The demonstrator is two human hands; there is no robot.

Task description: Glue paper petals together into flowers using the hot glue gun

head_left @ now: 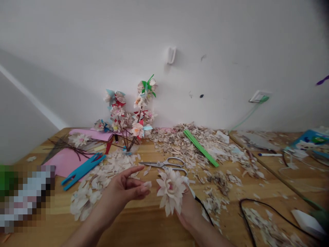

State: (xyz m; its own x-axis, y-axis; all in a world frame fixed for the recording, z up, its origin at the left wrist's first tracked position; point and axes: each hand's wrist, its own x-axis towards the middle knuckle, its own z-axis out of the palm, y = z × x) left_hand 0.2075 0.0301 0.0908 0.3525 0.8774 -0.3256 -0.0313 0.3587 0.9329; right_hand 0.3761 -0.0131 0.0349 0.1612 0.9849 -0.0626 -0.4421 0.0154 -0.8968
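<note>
Low in the middle, my left hand point(123, 188) pinches a small pale petal point(147, 184) between thumb and fingertip, its index finger stretched out. Just to the right, my right hand point(190, 207) is closed behind a handmade flower point(170, 192) with cream petals and a pinkish centre; the bloom hides most of its fingers. The petal and the flower are a short gap apart. Beyond both hands lie metal scissors point(160, 164). Partly covered by the right hand is a white object point(190, 181), with a black cord nearby; I cannot tell what it is.
Loose dry petals point(86, 199) lie left, with a larger heap point(174, 137) at the wall. Finished flowers point(137, 130) stand on brown stems. Blue strips point(82, 169), a green strip point(200, 147), pink sheets point(63, 161) and a black cable point(269, 207) also lie about.
</note>
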